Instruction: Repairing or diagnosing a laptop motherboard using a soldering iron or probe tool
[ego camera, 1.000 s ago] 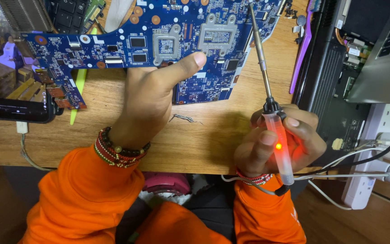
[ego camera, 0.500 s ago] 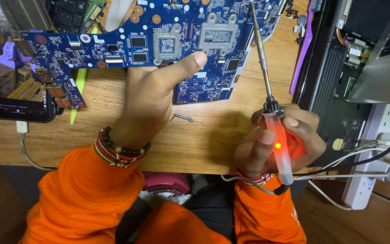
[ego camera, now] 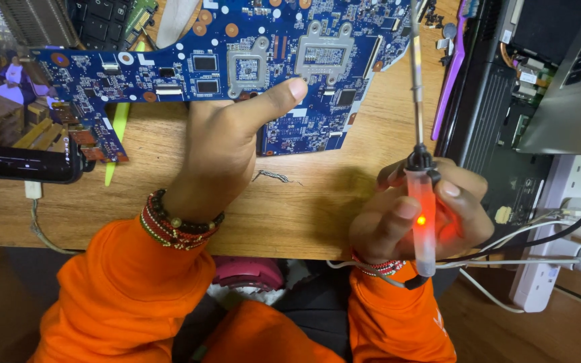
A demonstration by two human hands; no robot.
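Hands sit almost exactly as in the earlier frames; nothing has visibly moved across the last second, so the work reads as a held pause rather than an active stroke. Left hand (ego camera: 220,144) rests on the wooden desk (ego camera: 304,208), thumb stretched forward with its tip pressing the lower edge of the blue laptop motherboard (ego camera: 237,64), other fingers curled under; it pins the board, not grasping anything. Right hand (ego camera: 425,215) is clenched around the translucent handle of a soldering iron (ego camera: 421,202), its indicator glowing orange-red as before, so it looks powered. Iron shaft runs straight up over the board's right end; the tip is cut off by the top edge of the frame, so contact with the board cannot be told. Motherboard lies flat at top centre of the desk, same place as earlier. Small twist of solder wire (ego camera: 274,177) lies on the desk between the hands, untouched. Phone (ego camera: 21,144) with a lit screen lies at far left, opened laptop chassis (ego camera: 506,101) and white power strip (ego camera: 546,269) at right.
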